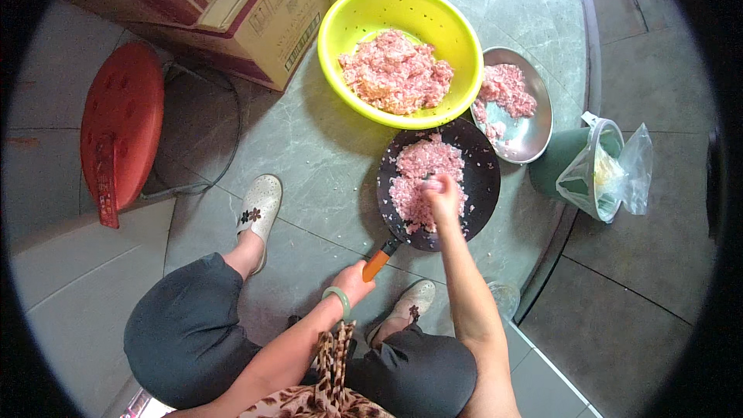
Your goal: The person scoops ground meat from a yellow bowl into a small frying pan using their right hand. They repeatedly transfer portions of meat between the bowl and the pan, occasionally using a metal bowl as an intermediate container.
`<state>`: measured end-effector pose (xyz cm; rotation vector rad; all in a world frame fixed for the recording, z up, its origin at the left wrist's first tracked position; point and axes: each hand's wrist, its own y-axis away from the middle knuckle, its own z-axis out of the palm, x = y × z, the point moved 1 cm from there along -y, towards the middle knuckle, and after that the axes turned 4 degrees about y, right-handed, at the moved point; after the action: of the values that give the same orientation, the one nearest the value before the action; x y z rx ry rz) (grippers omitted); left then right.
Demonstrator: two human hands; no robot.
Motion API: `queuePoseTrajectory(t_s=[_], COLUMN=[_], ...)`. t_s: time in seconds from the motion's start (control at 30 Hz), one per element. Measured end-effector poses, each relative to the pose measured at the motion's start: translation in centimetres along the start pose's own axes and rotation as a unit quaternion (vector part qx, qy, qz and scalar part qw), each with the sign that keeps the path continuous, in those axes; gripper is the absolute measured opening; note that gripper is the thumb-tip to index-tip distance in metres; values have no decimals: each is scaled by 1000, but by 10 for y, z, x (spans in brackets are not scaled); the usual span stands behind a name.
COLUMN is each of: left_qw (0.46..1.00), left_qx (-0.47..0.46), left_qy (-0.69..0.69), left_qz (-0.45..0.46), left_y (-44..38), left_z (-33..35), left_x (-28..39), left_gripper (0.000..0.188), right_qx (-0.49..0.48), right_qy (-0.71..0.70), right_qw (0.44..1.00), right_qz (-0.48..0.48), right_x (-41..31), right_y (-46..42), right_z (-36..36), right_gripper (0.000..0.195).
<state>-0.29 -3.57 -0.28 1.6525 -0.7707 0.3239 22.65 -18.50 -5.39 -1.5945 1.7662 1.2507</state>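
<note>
My left hand [355, 283] grips the orange handle [376, 266] of a dark frying pan [484, 186] on the floor. Minced meat [432, 157] with pale bits lies in the pan, parted by a narrow gap near the middle. Over this meat, my right hand [443, 194] is curled in a fist around what looks like a utensil; a small dark end shows beside the fingers, and the rest is hidden. Just beyond the pan, a yellow plastic basin [450, 20] holds a large heap of minced meat [397, 75]. A metal bowl [531, 142] with more minced meat [511, 90] stands to its right.
A green bucket [545, 165] with a plastic bag [635, 174] is at the right, beside a raised floor edge [593, 40]. Cardboard boxes [278, 29] stand at the upper left, near a red plastic seat [125, 122]. My shoes [261, 203] flank the pan handle. Small meat bits dot the tiles.
</note>
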Motion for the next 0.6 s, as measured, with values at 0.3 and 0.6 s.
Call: queuePoseTrajectory(t_s=[0.3,0.6], left_qw=[999,996], left_qx=[-21,-61], left_qy=[43,43], left_qz=[-11,-50], left_y=[-8,4], left_z=[10,0], left_x=[-6,29], left_gripper=[33,33], right_qx=[-85,204], right_qy=[-314,114], right_qw=[943,816], right_qz=[-69,-528], right_x=[-238,-422], right_y=[71,176], right_z=[-174,-300], right_gripper=[25,27])
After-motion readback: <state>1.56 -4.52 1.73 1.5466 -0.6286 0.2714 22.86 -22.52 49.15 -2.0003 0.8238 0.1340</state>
